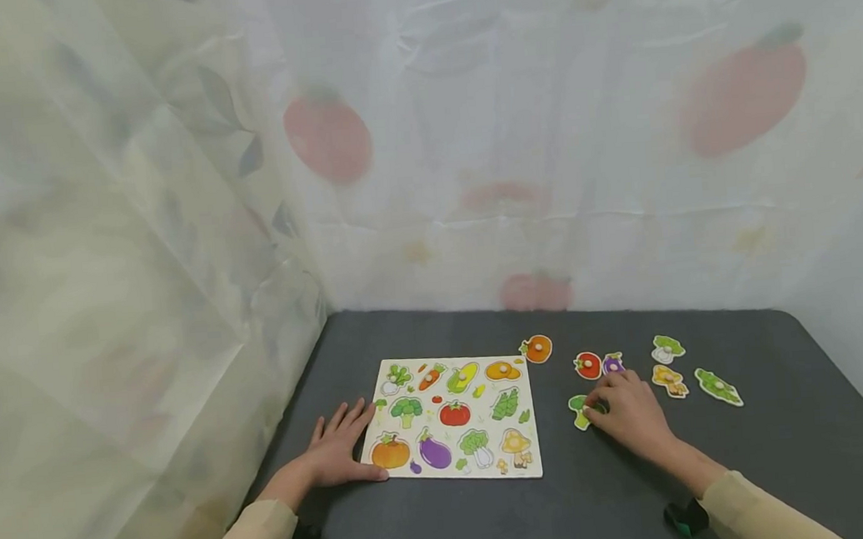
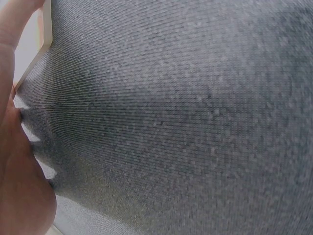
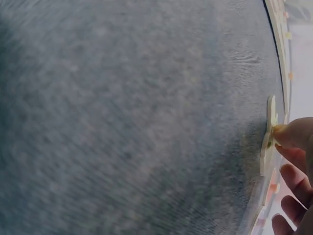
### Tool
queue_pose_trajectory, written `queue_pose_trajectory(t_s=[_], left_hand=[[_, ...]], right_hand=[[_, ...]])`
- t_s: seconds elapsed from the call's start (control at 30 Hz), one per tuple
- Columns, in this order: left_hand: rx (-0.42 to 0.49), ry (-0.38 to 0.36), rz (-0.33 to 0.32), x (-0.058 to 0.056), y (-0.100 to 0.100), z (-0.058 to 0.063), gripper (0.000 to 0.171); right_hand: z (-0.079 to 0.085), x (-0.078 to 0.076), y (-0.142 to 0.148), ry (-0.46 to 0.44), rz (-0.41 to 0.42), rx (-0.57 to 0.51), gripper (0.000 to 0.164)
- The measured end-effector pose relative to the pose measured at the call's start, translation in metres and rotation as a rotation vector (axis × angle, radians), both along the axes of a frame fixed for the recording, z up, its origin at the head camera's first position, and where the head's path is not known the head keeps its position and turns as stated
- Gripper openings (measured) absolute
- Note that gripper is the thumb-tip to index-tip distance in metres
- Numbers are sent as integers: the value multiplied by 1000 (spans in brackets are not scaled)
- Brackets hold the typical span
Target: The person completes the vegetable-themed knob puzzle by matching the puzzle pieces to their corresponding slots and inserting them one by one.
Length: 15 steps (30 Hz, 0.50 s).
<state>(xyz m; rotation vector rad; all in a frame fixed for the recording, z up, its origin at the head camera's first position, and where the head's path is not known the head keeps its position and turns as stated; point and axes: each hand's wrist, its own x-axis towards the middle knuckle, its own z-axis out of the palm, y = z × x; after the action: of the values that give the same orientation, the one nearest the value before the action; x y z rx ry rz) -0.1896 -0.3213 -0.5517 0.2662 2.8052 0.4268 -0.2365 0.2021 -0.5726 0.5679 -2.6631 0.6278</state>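
Observation:
A white vegetable puzzle board (image 1: 453,474) lies flat on the dark tabletop. My left hand (image 1: 335,456) rests at its left side with fingers spread, fingertips at the upper edge and thumb along the lower left corner. To the right of the board, my right hand (image 1: 632,412) pinches a broccoli puzzle piece (image 1: 578,412) between thumb and forefinger. In the right wrist view that broccoli piece (image 3: 266,152) appears edge-on, tilted off the cloth. Just behind the right hand lie a tomato piece (image 1: 588,365) and a partly hidden eggplant piece (image 1: 612,362).
A pumpkin piece (image 1: 537,349) touches the board's upper right corner. Further right lie a bok choy piece (image 1: 666,349), a mushroom piece (image 1: 670,380) and a green pea-pod-like piece (image 1: 719,387). Printed curtains (image 1: 542,128) hang behind and to the left of the table.

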Motion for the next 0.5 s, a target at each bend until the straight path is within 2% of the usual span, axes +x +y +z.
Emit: queue_pose_trajectory(t_s=[0.5], left_hand=[[17,-2,4,2,1,3,124]], right_hand=[[-5,6,-1,-40,-70,-57,12]])
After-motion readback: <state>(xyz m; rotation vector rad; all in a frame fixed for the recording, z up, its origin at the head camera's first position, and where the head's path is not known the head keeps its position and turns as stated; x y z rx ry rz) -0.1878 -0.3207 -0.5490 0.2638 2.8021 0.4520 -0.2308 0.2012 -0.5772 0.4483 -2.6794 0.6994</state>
